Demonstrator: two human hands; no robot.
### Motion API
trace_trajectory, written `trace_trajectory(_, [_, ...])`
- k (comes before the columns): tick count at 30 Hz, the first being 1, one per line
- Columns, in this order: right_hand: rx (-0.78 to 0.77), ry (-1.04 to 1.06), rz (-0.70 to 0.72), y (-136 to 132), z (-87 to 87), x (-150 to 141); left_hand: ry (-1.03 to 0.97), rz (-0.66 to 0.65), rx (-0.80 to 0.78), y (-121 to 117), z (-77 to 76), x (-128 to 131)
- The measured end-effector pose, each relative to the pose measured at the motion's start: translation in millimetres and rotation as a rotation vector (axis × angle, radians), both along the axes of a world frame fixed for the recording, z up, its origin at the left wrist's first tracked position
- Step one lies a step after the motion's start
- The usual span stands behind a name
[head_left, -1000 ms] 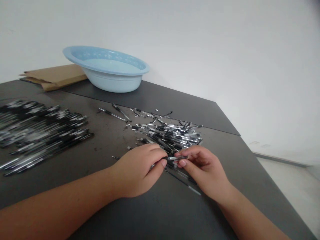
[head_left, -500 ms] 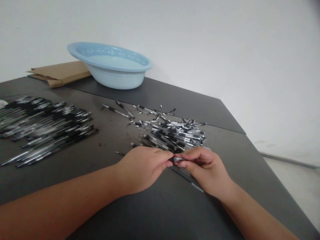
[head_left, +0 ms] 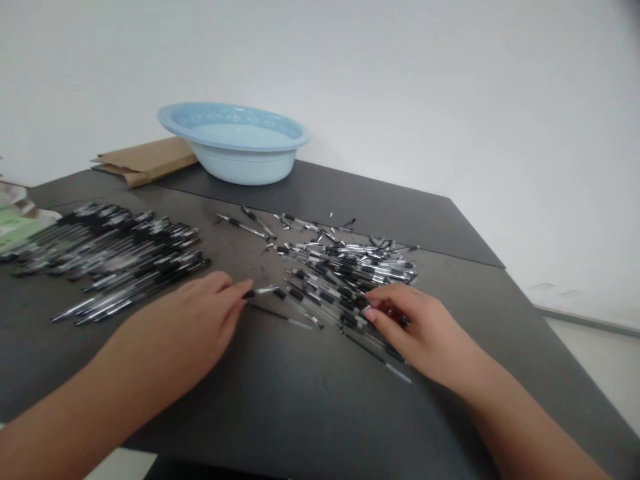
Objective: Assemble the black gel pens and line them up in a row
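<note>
My left hand [head_left: 203,320] is closed around a pen [head_left: 263,291], whose silvery tip end points right past my fingers. It is over the table between two groups of pens. My right hand [head_left: 417,327] is pinched at the near right side of a loose pile of pen parts [head_left: 345,270]; what its fingertips hold, if anything, is too small to make out. Clear barrels with black grips, small cone tips and thin refills make up that pile. One refill [head_left: 377,358] lies just left of my right hand. On the left, several pens [head_left: 135,247] lie side by side.
A light blue basin [head_left: 245,160] stands at the back of the dark table [head_left: 310,413], beside a folded brown paper bag [head_left: 150,160]. Something green and white [head_left: 20,223] shows at the far left edge. A white wall rises behind, and the table's right edge slants towards me.
My hands were together on one pen and have come apart. The left has moved left with the pen; the right stays by the pile. The view has turned slightly left.
</note>
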State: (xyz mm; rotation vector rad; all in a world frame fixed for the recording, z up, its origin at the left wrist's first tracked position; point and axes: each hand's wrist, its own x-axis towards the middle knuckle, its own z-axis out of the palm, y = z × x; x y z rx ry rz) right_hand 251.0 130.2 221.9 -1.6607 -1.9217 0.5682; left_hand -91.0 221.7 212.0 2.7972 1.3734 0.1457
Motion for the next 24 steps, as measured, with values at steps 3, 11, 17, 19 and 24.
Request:
trace_trajectory(3, [-0.057, -0.17, 0.103, -4.1, 13.5, -7.7, 0.164, 0.086, 0.032, 14.2, -10.4, -35.5])
trace_trajectory(11, [-0.162, -0.399, 0.212, -10.0, 7.0, -20.3, 0.223, 0.149, 0.069, 34.6, -6.8, -42.5])
trace_trajectory(17, [-0.155, -0.447, 0.204, -8.3, 3.7, -19.2, 0.181, 0.188, 0.212, 25.3, 11.1, -27.2])
trace_trajectory(19, [-0.154, -0.447, 0.203, -8.3, 4.6, -18.8, 0.114, 0.041, 0.207, 20.5, 8.0, -17.0])
trace_trajectory(24, [-0.162, -0.451, 0.226, -9.3, 6.5, -16.1, 0.009, -0.369, 0.066, 14.7, -7.1, 22.5])
